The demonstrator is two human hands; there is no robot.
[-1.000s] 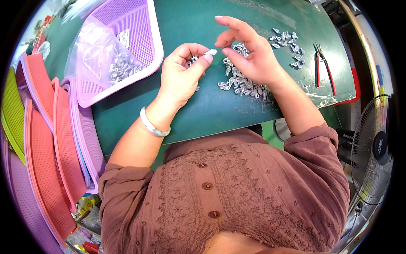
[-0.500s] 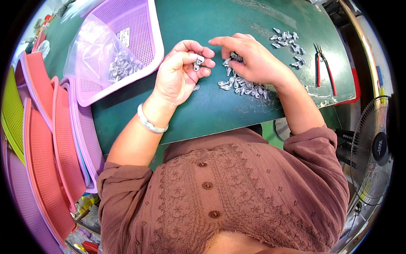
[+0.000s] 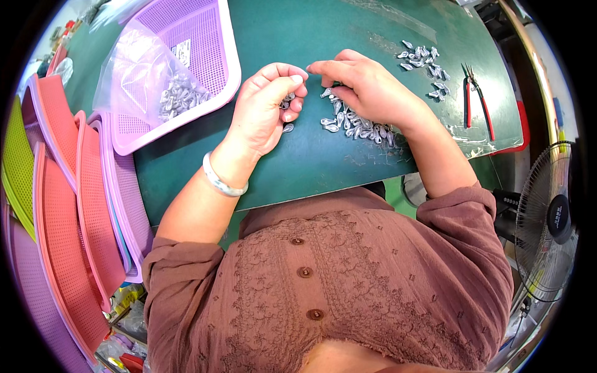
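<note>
While the left forearm slants up and away from the body with a pale bangle (image 3: 224,178) at the wrist, the left hand (image 3: 261,105) is turned thumb side up, its fingers curled inward. Thumb and forefinger come close together at the tips, and the curled fingers enclose a few grey teardrop pieces (image 3: 286,101). The right hand (image 3: 373,93) reaches in from the other side, back upward, over the far part of a loose pile (image 3: 367,132) of like pieces. Its forefinger stretches toward the left fingertips, with the thumb lower and apart; one piece (image 3: 326,93) lies by the thumb tip, but I cannot tell whether it is pinched.

That piece's long axis slants across the view. In the pile the pieces point many ways, some lengthwise away from the body, others sideways. A single piece (image 3: 288,128) lies by the heel of the left hand, partly hidden.

To the left, a purple basket (image 3: 232,68) holds a clear bag (image 3: 127,78) with more grey pieces (image 3: 181,98) at its near end. Farther right on the green table (image 3: 292,171), a scattered group (image 3: 433,52) lies near red-handled pliers (image 3: 483,112), whose handles point toward the body.
</note>
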